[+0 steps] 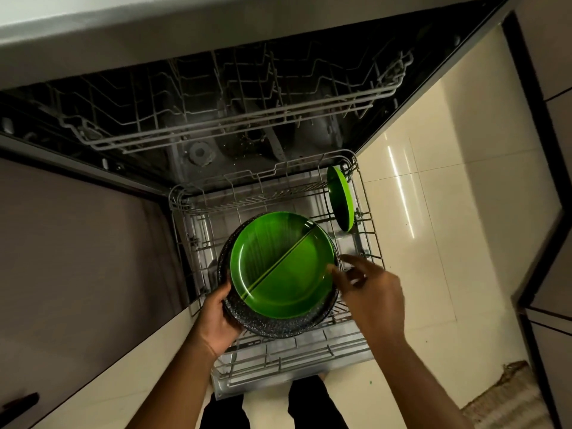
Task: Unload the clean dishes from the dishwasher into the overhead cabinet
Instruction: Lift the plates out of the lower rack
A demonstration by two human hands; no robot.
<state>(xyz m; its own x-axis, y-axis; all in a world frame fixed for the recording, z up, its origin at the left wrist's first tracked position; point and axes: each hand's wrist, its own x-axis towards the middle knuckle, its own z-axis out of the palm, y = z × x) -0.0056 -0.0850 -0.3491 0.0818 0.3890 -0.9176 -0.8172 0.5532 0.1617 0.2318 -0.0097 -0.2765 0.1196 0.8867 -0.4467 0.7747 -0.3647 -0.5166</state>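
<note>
A green divided plate (283, 264) lies flat on top of a dark speckled plate (269, 323), both held above the pulled-out lower rack (278, 363) of the dishwasher. My left hand (216, 317) grips the left rim of the speckled plate from below. My right hand (368, 289) is at the stack's right edge, fingers spread, fingertips touching the green plate's rim. A second green plate (340, 198) stands on edge in the rack's far right corner.
The upper rack (229, 119) sits inside the open dishwasher and looks bare. A grey cabinet front (77, 243) flanks the left. Cream floor tiles (433, 212) lie to the right, with a woven mat (507, 394) at bottom right. My legs stand below the rack.
</note>
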